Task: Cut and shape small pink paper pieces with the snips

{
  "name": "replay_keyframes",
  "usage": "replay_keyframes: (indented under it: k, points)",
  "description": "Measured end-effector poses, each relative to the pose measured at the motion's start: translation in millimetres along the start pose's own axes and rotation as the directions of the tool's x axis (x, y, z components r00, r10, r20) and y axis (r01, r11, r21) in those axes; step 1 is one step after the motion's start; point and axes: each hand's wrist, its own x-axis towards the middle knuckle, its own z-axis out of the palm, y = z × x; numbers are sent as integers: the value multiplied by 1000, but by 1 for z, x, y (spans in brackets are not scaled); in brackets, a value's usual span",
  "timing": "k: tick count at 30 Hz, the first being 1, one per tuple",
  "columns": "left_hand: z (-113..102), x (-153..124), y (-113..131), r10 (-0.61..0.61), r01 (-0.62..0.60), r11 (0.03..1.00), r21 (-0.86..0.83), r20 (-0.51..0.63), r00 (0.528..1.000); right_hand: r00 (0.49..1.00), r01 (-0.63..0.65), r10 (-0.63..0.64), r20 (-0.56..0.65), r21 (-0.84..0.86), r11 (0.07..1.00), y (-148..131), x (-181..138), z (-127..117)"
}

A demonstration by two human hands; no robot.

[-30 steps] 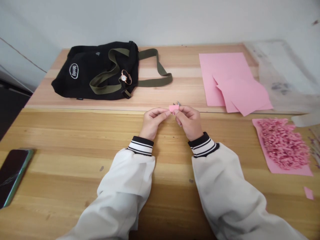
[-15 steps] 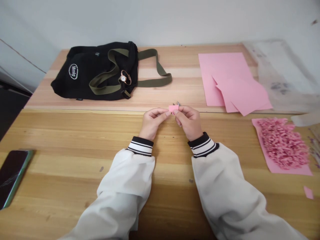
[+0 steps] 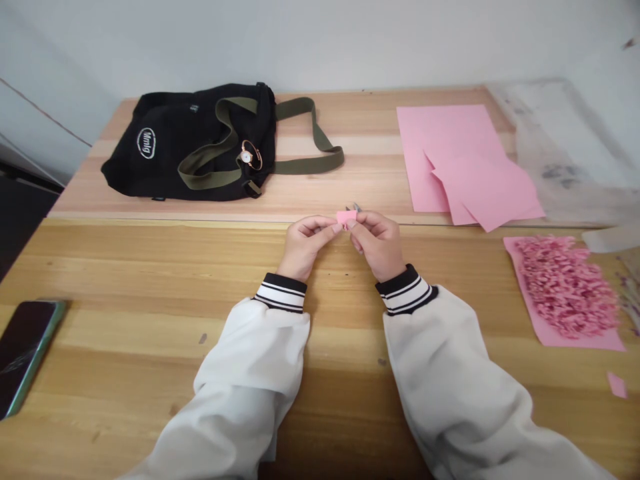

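Observation:
Over the middle of the table, both my hands meet at a small piece of pink paper (image 3: 347, 217). My left hand (image 3: 306, 243) pinches its left side between thumb and fingers. On the opposite side, my right hand (image 3: 380, 241) is closed with its thumb pressed against the paper's lower edge. Just behind the paper stick up two pointed metal tips (image 3: 356, 207), next to my right fingers. The rest of that tool is hidden, and I cannot tell whether it is in my right hand or lies beyond it.
A black bag (image 3: 175, 160) with green straps lies at back left, a wristwatch (image 3: 247, 157) on it. Pink sheets (image 3: 440, 133) and clear plastic (image 3: 565, 133) are at back right. Curled pink paper bits (image 3: 567, 287) and a pink scrap (image 3: 617, 385) lie right; a phone (image 3: 30, 353) lies left.
Almost nothing differs. The pink paper between my fingers has shifted very slightly to the left, while both hands keep their pinch.

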Motion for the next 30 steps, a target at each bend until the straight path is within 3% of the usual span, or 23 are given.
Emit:
replay_keyframes:
  k: [30]
  points:
    - [2, -1, 2, -29, 29, 1000, -2, -13, 999, 1000, 14, -14, 12, -43, 999, 2, 0, -1]
